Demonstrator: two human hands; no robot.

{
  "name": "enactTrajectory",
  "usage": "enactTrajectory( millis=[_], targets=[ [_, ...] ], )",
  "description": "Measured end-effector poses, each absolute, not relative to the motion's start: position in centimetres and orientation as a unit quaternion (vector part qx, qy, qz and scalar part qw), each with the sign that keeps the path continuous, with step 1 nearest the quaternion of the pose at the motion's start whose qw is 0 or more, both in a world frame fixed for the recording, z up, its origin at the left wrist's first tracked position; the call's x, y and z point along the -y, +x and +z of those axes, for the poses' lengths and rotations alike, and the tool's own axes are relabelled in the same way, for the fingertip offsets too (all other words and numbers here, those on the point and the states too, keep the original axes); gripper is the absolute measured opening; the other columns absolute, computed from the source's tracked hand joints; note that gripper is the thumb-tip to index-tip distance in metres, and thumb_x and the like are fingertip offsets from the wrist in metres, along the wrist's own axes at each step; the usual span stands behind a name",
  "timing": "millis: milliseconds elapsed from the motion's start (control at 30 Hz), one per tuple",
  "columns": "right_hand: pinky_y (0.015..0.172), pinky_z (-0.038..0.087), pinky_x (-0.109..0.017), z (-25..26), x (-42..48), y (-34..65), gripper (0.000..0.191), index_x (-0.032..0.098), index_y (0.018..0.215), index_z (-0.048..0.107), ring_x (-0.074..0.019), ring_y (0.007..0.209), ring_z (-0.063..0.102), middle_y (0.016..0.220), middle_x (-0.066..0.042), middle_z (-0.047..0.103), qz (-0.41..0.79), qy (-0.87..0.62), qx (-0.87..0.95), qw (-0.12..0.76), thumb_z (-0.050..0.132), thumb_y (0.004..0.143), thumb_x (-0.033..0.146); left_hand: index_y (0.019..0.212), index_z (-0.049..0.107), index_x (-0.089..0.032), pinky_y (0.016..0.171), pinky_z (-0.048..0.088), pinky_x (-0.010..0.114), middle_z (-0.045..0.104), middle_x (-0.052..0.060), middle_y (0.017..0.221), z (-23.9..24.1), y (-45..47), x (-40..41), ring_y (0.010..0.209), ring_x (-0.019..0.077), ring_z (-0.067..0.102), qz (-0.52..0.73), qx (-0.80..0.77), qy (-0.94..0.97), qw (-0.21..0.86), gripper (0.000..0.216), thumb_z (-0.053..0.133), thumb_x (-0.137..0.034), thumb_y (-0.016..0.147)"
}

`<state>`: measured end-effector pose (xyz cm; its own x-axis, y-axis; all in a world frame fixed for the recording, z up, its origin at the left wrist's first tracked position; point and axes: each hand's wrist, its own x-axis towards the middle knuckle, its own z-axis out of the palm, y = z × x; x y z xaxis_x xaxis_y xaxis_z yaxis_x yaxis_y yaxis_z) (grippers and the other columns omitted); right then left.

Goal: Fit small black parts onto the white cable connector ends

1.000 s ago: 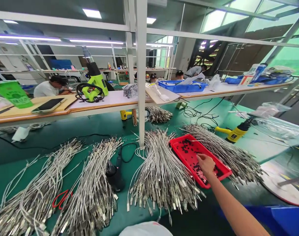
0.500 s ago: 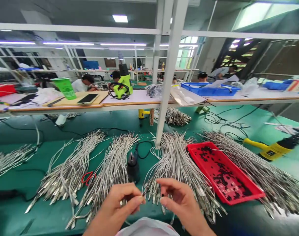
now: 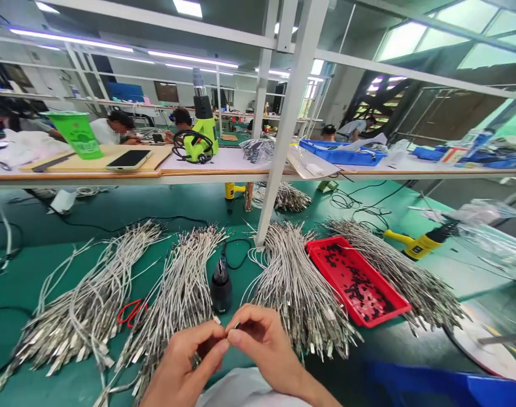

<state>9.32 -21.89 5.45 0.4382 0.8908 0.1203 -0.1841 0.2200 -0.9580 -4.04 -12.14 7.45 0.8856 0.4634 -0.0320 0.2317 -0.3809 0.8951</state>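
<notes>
Left hand (image 3: 185,362) and right hand (image 3: 261,345) meet fingertip to fingertip at the near bench edge, pinching one small cable end (image 3: 236,325) between them. Cable bundles (image 3: 300,282) crowd just beyond; red tray (image 3: 399,308) lies right of the right hand, bare green mat (image 3: 41,265) beyond the bundles to the left.

Small cable end (image 3: 236,325): thin, silver-grey, metal-tipped, pinched between the fingertips of the left hand (image 3: 185,362) and right hand (image 3: 261,347). It sits low centre above the green worktop (image 3: 29,282), just in front of a fanned cable bundle (image 3: 173,299). Finer detail too small to tell.
</notes>
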Motion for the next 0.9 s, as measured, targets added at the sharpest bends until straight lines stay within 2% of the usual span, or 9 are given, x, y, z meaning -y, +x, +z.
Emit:
enactTrajectory(
  millis=[167, 300, 467, 567, 700, 800, 900],
  targets=[
    [0.064, 0.041, -0.023, 5.5, 21.3, 8.9, 0.011, 0.018, 0.076, 0.072, -0.0119, 0.067, 0.052, 0.070, 0.000, 0.061, 0.373, -0.491, 0.342, 0.709, 0.072, 0.076, 0.029, 0.077, 0.060, -0.018, 0.053, 0.040, 0.018, 0.050, -0.003, 0.058, 7.1, -4.0, 11.4, 0.054, 0.0114, 0.048, 0.121, -0.189, 0.822, 0.524, 0.029, 0.047, -0.040, 0.090],
    [0.065, 0.042, -0.024, 5.8, 21.3, 8.9, 0.007, 0.019, 0.077, 0.074, -0.0127, 0.068, 0.053, 0.072, -0.001, 0.063, 0.360, -0.488, 0.349, 0.715, 0.072, 0.075, 0.026, 0.074, 0.064, -0.019, 0.060, 0.043, 0.018, 0.059, -0.001, 0.067, 7.2, -3.8, 10.9, 0.063, 0.0130, 0.055, 0.153, -0.173, 0.826, 0.515, 0.027, 0.051, -0.037, 0.089],
    [0.061, 0.041, -0.023, 5.4, 21.6, 9.5, 0.005, 0.022, 0.078, 0.074, -0.0120, 0.065, 0.053, 0.072, 0.000, 0.064, 0.313, -0.525, 0.286, 0.738, 0.071, 0.076, 0.026, 0.083, 0.069, -0.020, 0.064, 0.045, 0.020, 0.064, 0.001, 0.076, 6.6, -3.9, 10.8, 0.070, 0.0152, 0.057, 0.157, -0.240, 0.795, 0.535, 0.022, 0.058, -0.038, 0.085],
    [0.063, 0.041, -0.022, 4.7, 21.8, 9.8, 0.006, 0.023, 0.080, 0.074, -0.0113, 0.067, 0.051, 0.075, 0.001, 0.064, 0.281, -0.551, 0.248, 0.746, 0.070, 0.078, 0.027, 0.081, 0.070, -0.019, 0.061, 0.044, 0.020, 0.064, 0.001, 0.074, 6.8, -3.8, 11.1, 0.068, 0.0147, 0.056, 0.152, -0.267, 0.778, 0.547, 0.024, 0.058, -0.039, 0.084],
    [0.066, 0.042, -0.022, 3.8, 21.9, 9.9, 0.007, 0.024, 0.081, 0.074, -0.0117, 0.070, 0.051, 0.075, 0.002, 0.062, 0.303, -0.530, 0.240, 0.755, 0.073, 0.075, 0.028, 0.078, 0.069, -0.018, 0.059, 0.043, 0.020, 0.061, -0.001, 0.064, 7.7, -3.4, 11.6, 0.061, 0.0127, 0.053, 0.176, -0.286, 0.753, 0.567, 0.024, 0.057, -0.038, 0.086],
    [0.067, 0.044, -0.024, 3.4, 21.8, 9.7, 0.014, 0.025, 0.085, 0.074, -0.0124, 0.067, 0.053, 0.072, 0.001, 0.063, 0.332, -0.536, 0.205, 0.748, 0.076, 0.073, 0.031, 0.079, 0.071, -0.018, 0.064, 0.045, 0.020, 0.065, 0.000, 0.069, 8.1, -3.3, 11.8, 0.066, 0.0133, 0.057, 0.200, -0.275, 0.745, 0.573, 0.021, 0.058, -0.033, 0.085],
    [0.070, 0.045, -0.026, 3.2, 21.8, 9.6, 0.015, 0.025, 0.086, 0.075, -0.0142, 0.072, 0.055, 0.079, 0.000, 0.066, 0.329, -0.542, 0.219, 0.742, 0.076, 0.072, 0.032, 0.082, 0.074, -0.017, 0.063, 0.046, 0.021, 0.066, 0.002, 0.070, 7.9, -3.4, 12.0, 0.066, 0.0139, 0.058, 0.217, -0.282, 0.733, 0.579, 0.018, 0.060, -0.028, 0.083]
  ],
)
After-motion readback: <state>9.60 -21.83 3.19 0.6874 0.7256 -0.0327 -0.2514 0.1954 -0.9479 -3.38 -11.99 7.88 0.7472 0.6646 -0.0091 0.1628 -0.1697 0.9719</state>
